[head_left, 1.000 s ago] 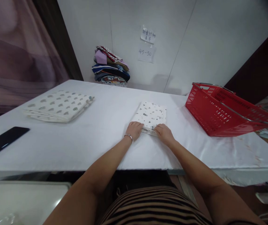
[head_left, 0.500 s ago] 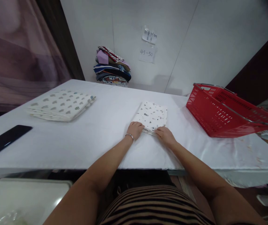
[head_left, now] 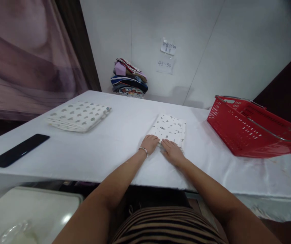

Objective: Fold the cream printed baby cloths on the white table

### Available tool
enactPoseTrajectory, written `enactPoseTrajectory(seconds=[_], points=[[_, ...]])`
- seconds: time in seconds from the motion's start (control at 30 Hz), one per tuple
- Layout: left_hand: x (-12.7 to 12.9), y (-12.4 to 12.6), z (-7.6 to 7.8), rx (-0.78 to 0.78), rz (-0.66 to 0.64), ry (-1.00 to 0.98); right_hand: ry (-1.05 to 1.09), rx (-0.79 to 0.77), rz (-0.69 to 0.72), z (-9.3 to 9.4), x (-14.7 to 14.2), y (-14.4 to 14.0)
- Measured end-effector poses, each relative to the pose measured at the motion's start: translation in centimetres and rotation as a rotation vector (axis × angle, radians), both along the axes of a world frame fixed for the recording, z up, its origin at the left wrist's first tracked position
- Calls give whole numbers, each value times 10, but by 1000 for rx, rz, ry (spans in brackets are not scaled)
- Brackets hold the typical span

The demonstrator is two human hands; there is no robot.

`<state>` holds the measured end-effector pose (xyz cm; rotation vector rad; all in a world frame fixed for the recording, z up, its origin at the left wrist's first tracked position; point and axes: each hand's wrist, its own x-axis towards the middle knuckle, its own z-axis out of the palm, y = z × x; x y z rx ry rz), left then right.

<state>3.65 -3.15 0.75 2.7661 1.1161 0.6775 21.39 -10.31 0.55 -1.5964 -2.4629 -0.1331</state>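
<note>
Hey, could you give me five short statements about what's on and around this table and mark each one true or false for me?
1. The left hand and the right hand both touch the small folded cloth. True.
2. The bracelet is worn on the right arm. False: the bracelet is on the left arm.
3. The red basket is to the right of both hands. True.
4. The flat black object is inside the basket. False: the flat black object lies on the left side of the table.
5. A paper on the wall reads 45-50. True.
</note>
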Motion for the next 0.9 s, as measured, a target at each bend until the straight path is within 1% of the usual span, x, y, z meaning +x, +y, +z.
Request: enactPoseTrajectory(seconds=[0.1, 0.23, 0.33, 0.5, 0.63, 0.77, 0.9], points=[[-14, 5, 0, -4, 40, -40, 9, 13, 6, -2, 3, -1], [-39, 12, -2, -13, 154, -88, 24, 21, 3, -4, 4, 0], [-49, 13, -6, -54, 228, -131, 37, 22, 0, -6, 4, 1], [-45, 12, -9, -146, 269, -199, 52, 42, 10, -6, 4, 0], [-38, 16, -10, -229, 314, -250, 68, 70, 10, -4, 2, -3], [-35, 19, -7, -268, 352, -244, 85, 99, 8, -6, 1, -4], [-33, 17, -3, -310, 411, -257, 94, 100, 3, -9, 1, -3]])
